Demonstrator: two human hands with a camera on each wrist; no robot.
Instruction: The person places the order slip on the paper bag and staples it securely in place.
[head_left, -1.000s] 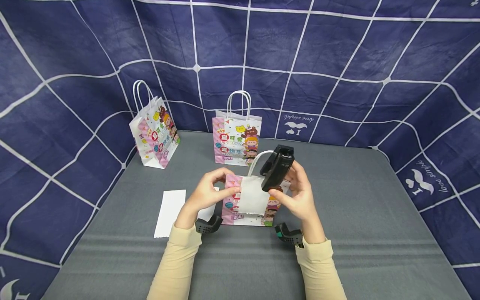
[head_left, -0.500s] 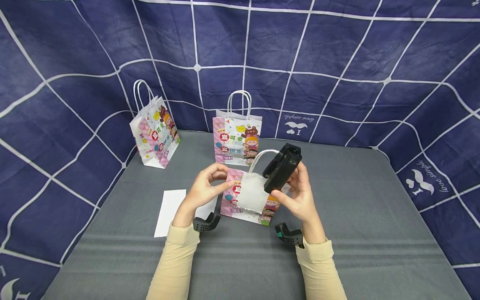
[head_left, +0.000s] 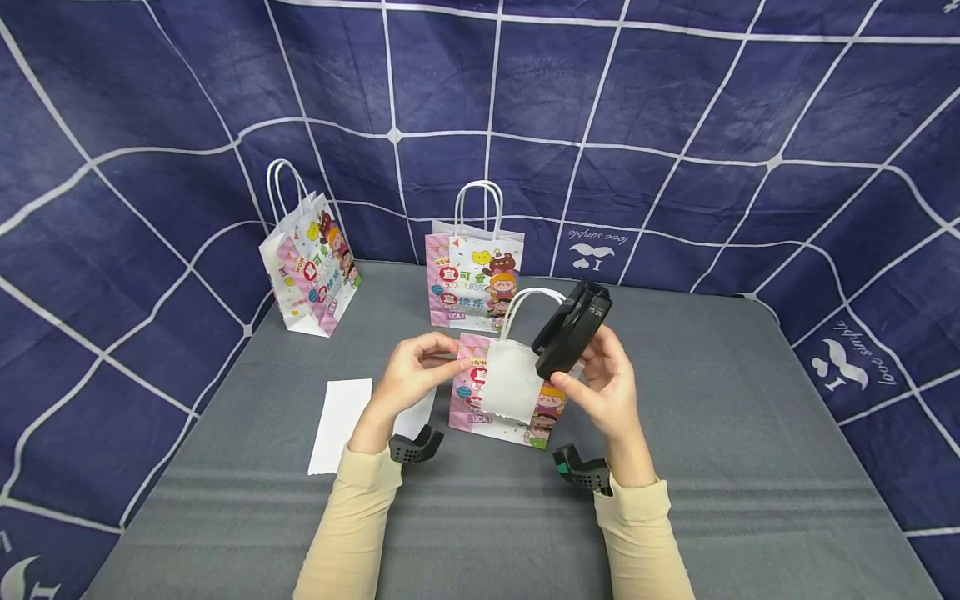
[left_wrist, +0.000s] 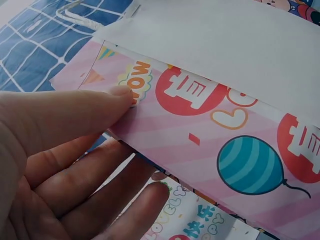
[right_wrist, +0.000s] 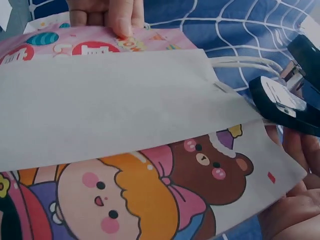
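My left hand pinches the left side of a pink-and-white cartoon paper bag, thumb on its printed front. A white slip of paper lies over the bag's front, hanging from the top edge. At its upper part a small staple shows in the right wrist view. My right hand holds a black stapler, tilted up to the right at the bag's top edge. Some of its fingers are behind the bag. The stapler's nose sits beside the slip's corner in the right wrist view. White twisted handles rise from the bag.
Two matching bags stand behind: one bag at the back middle, another bag at the back left. White paper slips lie on the grey table by my left forearm. A blue gridded cloth surrounds the table.
The bag has tilted, its lower edge now slanting down to the right. The stapler has shifted slightly up and right with my right hand. My left hand keeps to the bag's left side.
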